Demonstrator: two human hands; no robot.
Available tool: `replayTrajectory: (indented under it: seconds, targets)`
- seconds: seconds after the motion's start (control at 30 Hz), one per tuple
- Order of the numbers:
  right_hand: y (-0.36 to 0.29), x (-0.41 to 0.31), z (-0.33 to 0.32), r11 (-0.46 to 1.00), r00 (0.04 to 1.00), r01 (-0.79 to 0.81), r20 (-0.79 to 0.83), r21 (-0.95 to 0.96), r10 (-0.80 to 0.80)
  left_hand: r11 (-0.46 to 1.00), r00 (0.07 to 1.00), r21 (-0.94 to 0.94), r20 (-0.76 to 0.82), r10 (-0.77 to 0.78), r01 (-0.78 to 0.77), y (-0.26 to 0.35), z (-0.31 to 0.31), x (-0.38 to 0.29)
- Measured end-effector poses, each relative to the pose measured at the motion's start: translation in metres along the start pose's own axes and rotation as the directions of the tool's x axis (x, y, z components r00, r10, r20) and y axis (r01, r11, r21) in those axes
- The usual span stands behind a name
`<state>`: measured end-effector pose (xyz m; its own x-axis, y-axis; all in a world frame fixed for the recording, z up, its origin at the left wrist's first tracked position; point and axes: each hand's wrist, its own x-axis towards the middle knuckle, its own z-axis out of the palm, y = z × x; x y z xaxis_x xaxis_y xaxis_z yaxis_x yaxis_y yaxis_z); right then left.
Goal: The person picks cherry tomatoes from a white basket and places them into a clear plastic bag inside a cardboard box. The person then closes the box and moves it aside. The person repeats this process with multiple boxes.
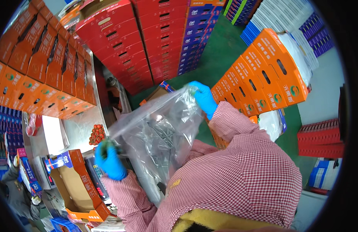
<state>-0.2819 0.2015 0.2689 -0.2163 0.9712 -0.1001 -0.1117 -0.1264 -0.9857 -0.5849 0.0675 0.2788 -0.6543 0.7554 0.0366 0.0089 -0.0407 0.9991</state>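
Observation:
A large clear plastic bag (155, 130) is stretched between my two hands in front of my body. My left hand (111, 159), in a blue glove, grips one corner of its edge. The other corner is pinched by my right hand (203, 97), also gloved in blue and held farther out. The fingertips of both gloves look stained dark green. Close to my left hand, a cluster of cherry tomatoes (97, 134) lies on the metal table (83, 123). An open orange carton (77, 188) rests left of my left forearm, beside a digital scale (96, 177).
Red cartons (118, 46) and purple cartons (196, 37) stand in tall stacks ahead. Orange cartons (260, 75) are piled at right, more orange cartons (48, 69) at left. Red crates (319, 139) sit far right. At lower left a co-worker (19, 191) holds a printed carton (28, 172).

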Motion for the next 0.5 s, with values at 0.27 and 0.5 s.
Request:
replayTrajectory:
  seconds: [0.27, 0.5]
  targets:
    - [-0.058, 0.062, 0.016, 0.782, 0.869, 0.492, 0.162, -0.384, -0.467, 0.927, 0.963, 0.307, -0.09, 0.253, -0.214, 0.096, -0.012, 0.048]
    - [-0.135, 0.095, 0.127, 0.678, 0.402, 0.735, 0.82, -0.024, -0.406, -0.148, 0.634, 0.852, 0.479, 0.608, -0.502, 0.139, 0.026, 0.024]
